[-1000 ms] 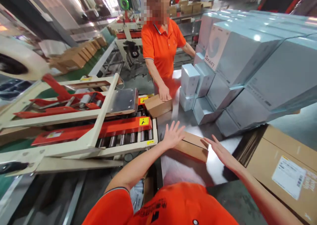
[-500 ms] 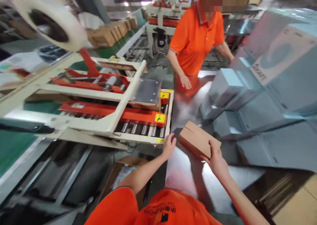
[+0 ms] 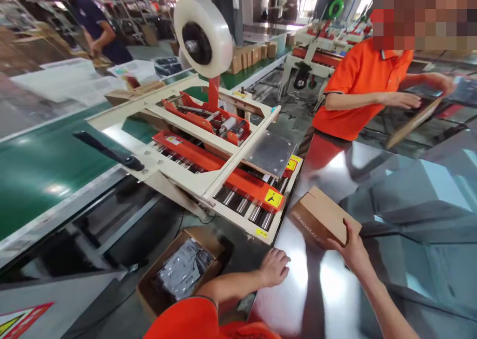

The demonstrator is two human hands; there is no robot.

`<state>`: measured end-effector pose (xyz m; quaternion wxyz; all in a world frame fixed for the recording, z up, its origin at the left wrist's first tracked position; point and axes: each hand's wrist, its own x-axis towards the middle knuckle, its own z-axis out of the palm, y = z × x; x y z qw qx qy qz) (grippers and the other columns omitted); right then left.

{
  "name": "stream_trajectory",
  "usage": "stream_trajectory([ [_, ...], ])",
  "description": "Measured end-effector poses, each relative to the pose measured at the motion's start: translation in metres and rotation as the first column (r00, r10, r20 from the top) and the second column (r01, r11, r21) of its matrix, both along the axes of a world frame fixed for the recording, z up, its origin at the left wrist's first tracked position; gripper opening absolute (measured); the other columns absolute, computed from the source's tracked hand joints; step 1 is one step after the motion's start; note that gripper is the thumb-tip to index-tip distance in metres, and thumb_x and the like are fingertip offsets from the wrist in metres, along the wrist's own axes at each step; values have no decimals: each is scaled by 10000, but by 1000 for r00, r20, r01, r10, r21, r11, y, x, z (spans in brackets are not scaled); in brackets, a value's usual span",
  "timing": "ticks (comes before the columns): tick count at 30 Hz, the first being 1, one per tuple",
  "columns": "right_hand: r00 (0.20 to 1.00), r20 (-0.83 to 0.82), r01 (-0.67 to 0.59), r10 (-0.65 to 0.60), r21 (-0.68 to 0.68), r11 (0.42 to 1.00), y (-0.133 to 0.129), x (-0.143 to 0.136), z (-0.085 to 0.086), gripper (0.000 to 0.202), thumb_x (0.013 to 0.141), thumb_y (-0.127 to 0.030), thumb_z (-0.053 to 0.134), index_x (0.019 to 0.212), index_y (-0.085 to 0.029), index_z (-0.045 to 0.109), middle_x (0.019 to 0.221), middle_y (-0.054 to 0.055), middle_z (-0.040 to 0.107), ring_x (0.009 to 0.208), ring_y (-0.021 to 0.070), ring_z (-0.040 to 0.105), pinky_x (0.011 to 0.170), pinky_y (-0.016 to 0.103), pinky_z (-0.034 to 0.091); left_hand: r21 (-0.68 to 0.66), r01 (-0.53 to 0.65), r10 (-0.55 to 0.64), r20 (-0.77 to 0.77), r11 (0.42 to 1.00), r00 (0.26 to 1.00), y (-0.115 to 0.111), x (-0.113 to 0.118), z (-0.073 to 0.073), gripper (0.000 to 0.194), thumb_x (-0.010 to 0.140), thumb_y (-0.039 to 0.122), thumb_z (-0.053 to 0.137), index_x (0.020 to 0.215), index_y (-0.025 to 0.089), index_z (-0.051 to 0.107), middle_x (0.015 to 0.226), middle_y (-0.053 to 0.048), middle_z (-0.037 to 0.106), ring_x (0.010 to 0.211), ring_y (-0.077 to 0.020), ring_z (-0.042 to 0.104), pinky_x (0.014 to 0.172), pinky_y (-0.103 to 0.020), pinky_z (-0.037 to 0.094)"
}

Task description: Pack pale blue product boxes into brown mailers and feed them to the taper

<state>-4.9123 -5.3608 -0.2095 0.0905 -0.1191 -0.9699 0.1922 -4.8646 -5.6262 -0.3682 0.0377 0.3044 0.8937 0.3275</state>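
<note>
A closed brown cardboard box (image 3: 328, 214) is tilted over the shiny metal table (image 3: 276, 304), right of the roller machine. My right hand (image 3: 350, 247) grips its near right end, thumb and fingers on either side. My left hand (image 3: 275, 268) rests at the table's left edge, fingers curled and nothing seen in them, below the machine's corner. The machine (image 3: 219, 172) has rollers, orange rails and a large roll of clear tape (image 3: 203, 38) on top.
Grey boxes (image 3: 428, 180) line the table's right side, blurred. Across the table a person in an orange shirt (image 3: 365, 85) holds a flat cardboard piece (image 3: 413, 123). An open carton of plastic packets (image 3: 182, 269) stands lower left. Beyond runs a green conveyor (image 3: 44, 180).
The view has swung left, so the machine appears further right. My left hand has drawn back from near the box and its fingers have curled. The other person now holds flat cardboard.
</note>
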Motion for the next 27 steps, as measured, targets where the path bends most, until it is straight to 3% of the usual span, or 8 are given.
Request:
stream_trajectory([
  [9, 974, -48, -227, 223, -257, 939, -5, -82, 20, 966, 628, -459, 708, 1476, -137, 376, 1435, 226, 474, 1330, 434, 453, 1123, 596, 340, -42, -10, 8, -50, 999, 999, 2, 5, -4, 238, 926, 304, 535, 1142, 243, 614, 1096, -36, 650, 1013, -220, 552, 956, -375, 410],
  [13, 946, -88, -322, 313, -375, 869, -53, -130, 26, 1038, 572, -369, 772, 1495, -175, 340, 1498, 196, 422, 1403, 393, 378, 1183, 576, 267, -33, -35, 34, -52, 999, 998, 8, 2, -11, 242, 878, 281, 596, 1110, 239, 648, 1073, -46, 670, 1008, -231, 577, 962, -386, 437],
  [17, 930, -154, -364, 335, -533, 764, -115, -130, 16, 1210, 682, -425, 751, 1581, -222, -33, 1595, 189, 301, 1380, 275, 459, 1120, 479, 415, 19, -77, 78, -58, 997, 995, 11, 0, -16, 263, 843, 232, 606, 1094, 238, 688, 1044, -59, 694, 990, -245, 613, 947, -395, 475],
  [19, 935, -165, -347, 314, -610, 713, -128, -89, 7, 1136, 778, -457, 686, 1583, -230, -82, 1593, 214, 307, 1243, 243, 597, 989, 432, 533, 39, -77, 80, -60, 996, 995, 7, 4, -15, 283, 857, 209, 560, 1107, 236, 690, 1074, -75, 694, 1029, -262, 618, 981, -425, 472],
  [21, 928, -184, -367, 324, -612, 701, -120, -20, 2, 956, 842, -450, 640, 1593, -256, 81, 1557, 190, 395, 1149, 228, 657, 913, 406, 576, 61, -68, 71, -48, 996, 996, 1, 11, -11, 312, 883, 191, 482, 1113, 211, 691, 1103, -118, 687, 1070, -298, 616, 1007, -491, 458],
  [24, 938, -228, -332, 259, -393, 858, -78, 117, 10, 546, 927, -388, 545, 1456, -276, 468, 1379, 109, 619, 1161, 239, 655, 987, 431, 548, 109, 13, -14, 13, 994, 1000, 7, 20, 6, 370, 930, 212, 371, 1114, 165, 689, 1086, -174, 681, 1064, -347, 630, 965, -571, 469],
  [26, 971, -239, -44, -4, -193, 980, -37, 221, 25, 404, 958, -367, 472, 1321, -255, 609, 1263, 108, 694, 1144, 260, 667, 1011, 447, 535, 158, 149, -160, 56, 976, 986, 33, 33, 26, 373, 945, 248, 379, 1145, 163, 682, 1115, -174, 687, 1091, -338, 637, 984, -537, 481],
  [27, 950, -235, 185, -207, -112, 976, -17, 273, 35, 402, 964, -367, 436, 1290, -230, 629, 1235, 128, 705, 1118, 274, 680, 991, 453, 544, 182, 234, -248, 60, 955, 967, 53, 46, 39, 369, 946, 267, 403, 1179, 175, 674, 1165, -160, 688, 1135, -319, 631, 1019, -496, 479],
])
